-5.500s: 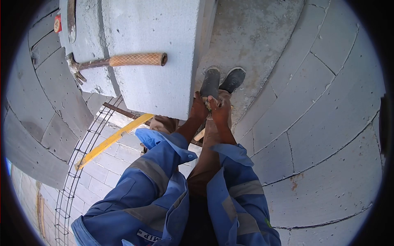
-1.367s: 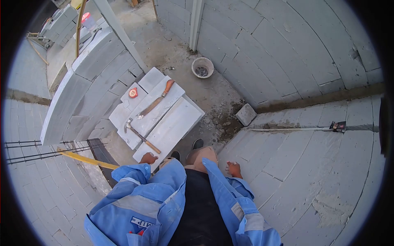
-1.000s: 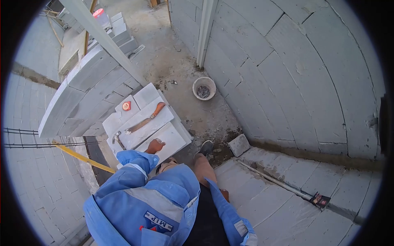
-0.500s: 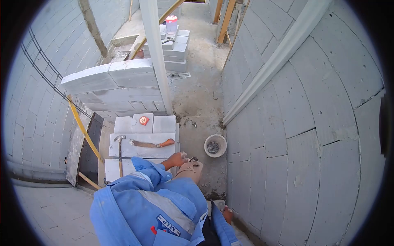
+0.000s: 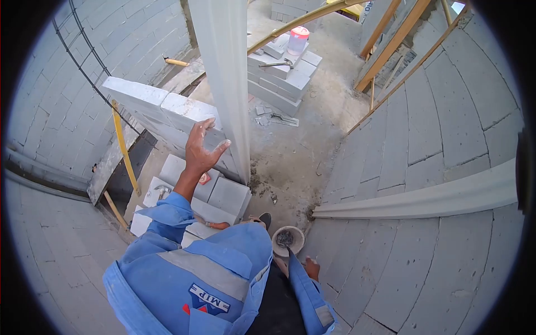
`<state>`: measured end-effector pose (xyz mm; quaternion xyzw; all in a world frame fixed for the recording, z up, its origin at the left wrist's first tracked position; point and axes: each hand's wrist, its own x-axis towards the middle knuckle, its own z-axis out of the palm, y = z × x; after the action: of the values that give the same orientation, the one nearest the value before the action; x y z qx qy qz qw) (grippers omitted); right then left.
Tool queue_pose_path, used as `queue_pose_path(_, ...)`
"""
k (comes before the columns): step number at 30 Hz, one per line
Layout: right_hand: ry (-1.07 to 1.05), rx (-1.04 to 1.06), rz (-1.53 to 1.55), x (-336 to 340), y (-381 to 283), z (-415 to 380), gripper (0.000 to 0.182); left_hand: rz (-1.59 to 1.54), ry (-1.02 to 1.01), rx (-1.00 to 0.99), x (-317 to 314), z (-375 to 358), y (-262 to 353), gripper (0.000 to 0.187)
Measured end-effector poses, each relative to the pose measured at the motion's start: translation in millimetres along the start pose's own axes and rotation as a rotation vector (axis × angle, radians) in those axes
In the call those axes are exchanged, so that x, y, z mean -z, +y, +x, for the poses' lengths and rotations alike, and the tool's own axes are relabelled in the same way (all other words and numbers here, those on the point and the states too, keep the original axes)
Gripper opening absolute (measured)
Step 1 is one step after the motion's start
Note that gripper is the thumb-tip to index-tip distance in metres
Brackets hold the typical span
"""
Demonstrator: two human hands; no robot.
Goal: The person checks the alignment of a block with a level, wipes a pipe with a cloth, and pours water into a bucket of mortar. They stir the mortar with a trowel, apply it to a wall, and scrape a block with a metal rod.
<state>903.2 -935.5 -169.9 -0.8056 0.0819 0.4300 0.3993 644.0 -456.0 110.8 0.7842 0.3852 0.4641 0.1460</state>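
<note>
My left hand is raised with thumb and fingers spread, its fingertips right at the end of a low wall of pale blocks, beside a white upright post. Below it, a stack of blocks carries a red tape measure, a hammer and a machete, partly covered by my sleeve. Low by the right-hand block wall, my right hand hangs with fingers slightly apart and nothing seen in them. Just ahead of it stands a bucket with dark contents.
Farther ahead, another block stack holds a claw hammer and a pink-lidded container. A trowel lies on the floor by block scraps. Wooden props lean at right; a yellow strip stands at left.
My left hand has risen from beside my leg to the low wall's end, and its fingers have spread. My view has turned and I stand nearer the bucket.
</note>
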Motion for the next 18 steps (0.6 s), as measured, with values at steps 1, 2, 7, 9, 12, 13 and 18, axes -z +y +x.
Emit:
queue_pose_path(1, 0.018, 0.015, 0.163, 5, -16, 36, 0.031, -0.026, -0.003, 0.001, -3, 5, 1, 0.066)
queue_pose_path(2, 0.018, 0.072, 0.188, 13, -40, 59, 0.035, -0.053, -0.005, -0.003, -6, 11, 0, 0.066)
queue_pose_path(7, 0.065, 0.172, 0.223, -10, -156, 105, 0.027, -0.275, 0.188, 0.24, -16, -5, -28, 0.049)
queue_pose_path(9, 0.009, 0.181, 0.176, -18, -163, 131, 0.026, -0.355, 0.346, 0.463, -21, -27, -44, 0.041)
queue_pose_path(12, -0.064, 0.194, -0.2, -23, -181, 155, 0.021, -0.313, 0.441, 0.752, -26, -78, -72, 0.033)
queue_pose_path(13, 0.001, 0.3, -0.433, -28, -203, 145, 0.025, -0.26, 0.412, 0.868, -29, -99, -81, 0.031)
queue_pose_path(18, -0.077, 0.274, -0.527, -53, -276, 190, 0.044, 0.072, 0.183, 1.103, -75, -197, -83, 0.03)
